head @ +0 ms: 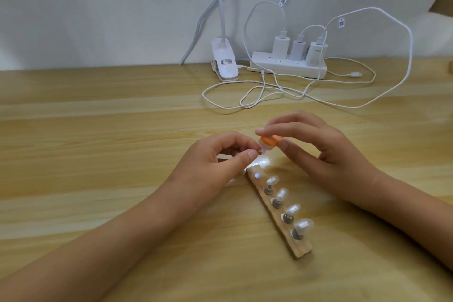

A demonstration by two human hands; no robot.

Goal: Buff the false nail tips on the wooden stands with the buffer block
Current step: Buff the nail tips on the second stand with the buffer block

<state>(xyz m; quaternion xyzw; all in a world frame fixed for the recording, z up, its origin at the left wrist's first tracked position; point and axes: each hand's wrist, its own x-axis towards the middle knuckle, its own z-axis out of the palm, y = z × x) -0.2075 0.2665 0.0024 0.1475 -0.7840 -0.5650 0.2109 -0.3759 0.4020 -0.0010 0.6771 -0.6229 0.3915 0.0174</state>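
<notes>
Centre frame: left hand (pixel 213 157) pinches what looks like a nail tip (pixel 260 152); right hand (pixel 318 147) grips the buffer block (pixel 343 140). Risk: a hard stroke could flick the tip out of the pinch.

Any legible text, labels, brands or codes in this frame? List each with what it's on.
Nothing is legible.
Sticker on clip lamp base: red-and-white label, print too small to read.
Upper cable tag: QR-style code, no readable words.
Lower cable tag: QR-style code, no readable words.
Rightmost charger: faint lettering, blurred.
Orange buffer block, nail tips, wooden stand: no text visible.
</notes>
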